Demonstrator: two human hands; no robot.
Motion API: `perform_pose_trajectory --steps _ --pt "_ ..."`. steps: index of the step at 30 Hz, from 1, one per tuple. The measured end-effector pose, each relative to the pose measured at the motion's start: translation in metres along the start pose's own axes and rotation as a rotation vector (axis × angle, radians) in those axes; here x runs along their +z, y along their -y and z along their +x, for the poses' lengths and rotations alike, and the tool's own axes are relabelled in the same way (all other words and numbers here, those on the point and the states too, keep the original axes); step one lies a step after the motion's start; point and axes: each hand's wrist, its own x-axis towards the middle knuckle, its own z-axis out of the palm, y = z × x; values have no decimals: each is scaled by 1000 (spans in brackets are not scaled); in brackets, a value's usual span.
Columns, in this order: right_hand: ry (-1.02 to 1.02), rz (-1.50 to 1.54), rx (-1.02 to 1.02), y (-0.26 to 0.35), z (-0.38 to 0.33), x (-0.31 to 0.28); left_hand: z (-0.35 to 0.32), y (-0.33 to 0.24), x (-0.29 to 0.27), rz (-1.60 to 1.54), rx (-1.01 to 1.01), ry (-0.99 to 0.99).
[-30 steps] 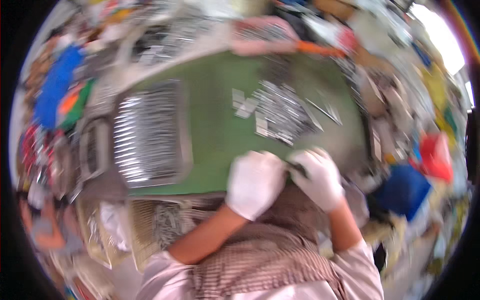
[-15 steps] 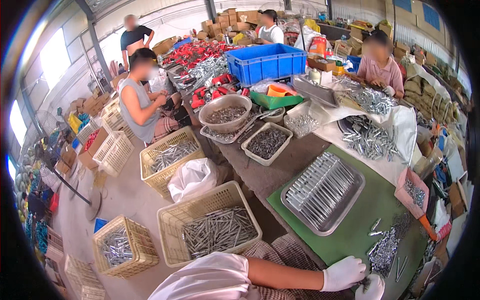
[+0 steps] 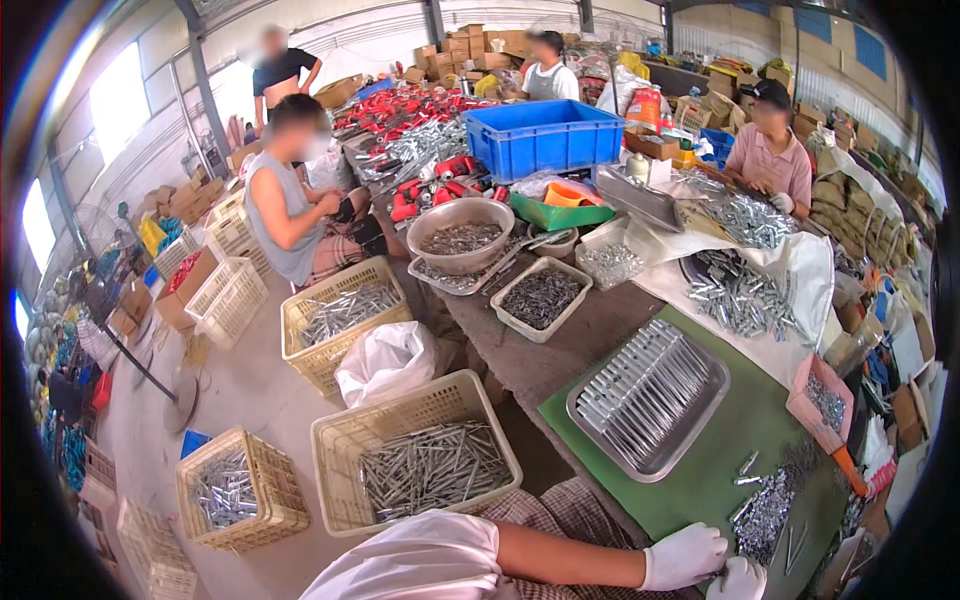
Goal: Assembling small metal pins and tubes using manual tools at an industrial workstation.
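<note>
My left hand (image 3: 684,557), in a white glove, is at the front edge of a green mat (image 3: 610,455), its fingers curled down. Just beside it my gloved right hand (image 3: 738,579) is also curled, and the fingertips of both nearly meet. Whatever is between them is hidden. Close to my hands, a pile of small silvery metal parts (image 3: 765,512) lies on the mat, with thin metal rods (image 3: 796,548) at its right side. A metal tray (image 3: 657,466) beyond them holds slim silvery metal pieces (image 3: 650,385) in neat rows.
Cream crates of metal rods stand to my left, the nearest crate (image 3: 335,470) beside my lap. Farther along the table are a tub of dark parts (image 3: 541,300), a metal bowl (image 3: 460,215) and a blue bin (image 3: 545,135). An orange-handled pink scoop (image 3: 820,400) lies right. Several people surround the table.
My view has shifted slightly. Both hands stay close together at the mat's edge, and the dark bit seen at my right fingers is now hidden. The co-worker at right has raised their head.
</note>
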Motion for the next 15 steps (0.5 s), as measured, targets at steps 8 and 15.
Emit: perform_pose_trajectory --steps 8,15 --pt "39 30 92 0 -8 5 1 -1 -17 -76 101 -197" --pt "-108 -52 83 -1 -33 27 3 -7 -21 17 48 -131"
